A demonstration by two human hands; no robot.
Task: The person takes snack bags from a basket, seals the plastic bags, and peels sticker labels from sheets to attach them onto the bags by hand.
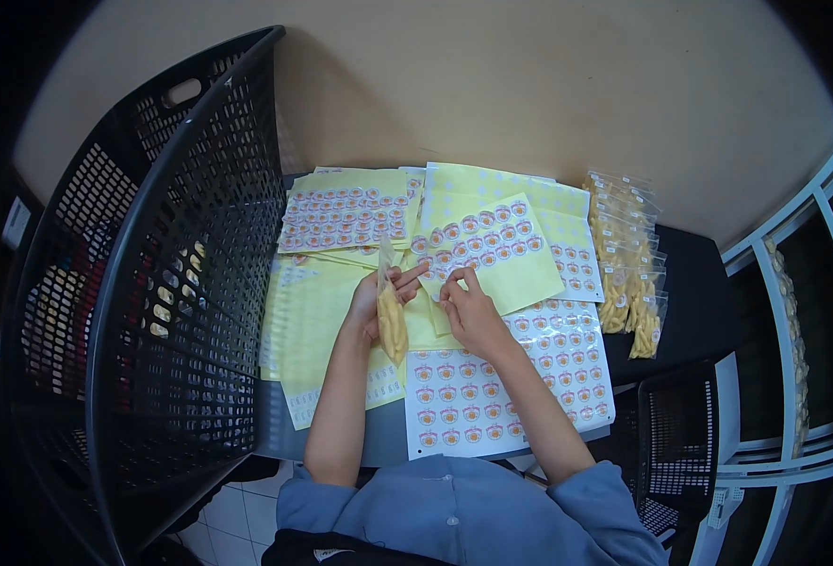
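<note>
My left hand point(371, 300) holds a clear plastic bag of yellow sticks point(393, 325) upright, its top pinched. Two of its fingers stretch right, to the edge of a yellow sticker sheet point(520, 278) with rows of round orange-and-pink stickers. Over the same sheet's lower left part is my right hand point(468, 307), its thumb and fingertips pinched together. Whatever lies between them is too small to make out. Under and around both hands are more sheets, including a white sticker sheet point(473, 406) near the table's front edge.
Left of the table stand large black perforated baskets point(185, 283). A stack of sticker sheets point(346, 212) lies at the back left. Filled plastic bags point(628, 255) overlap in rows on the right. A black crate point(680, 434) and a white metal rack point(765, 467) are farther right.
</note>
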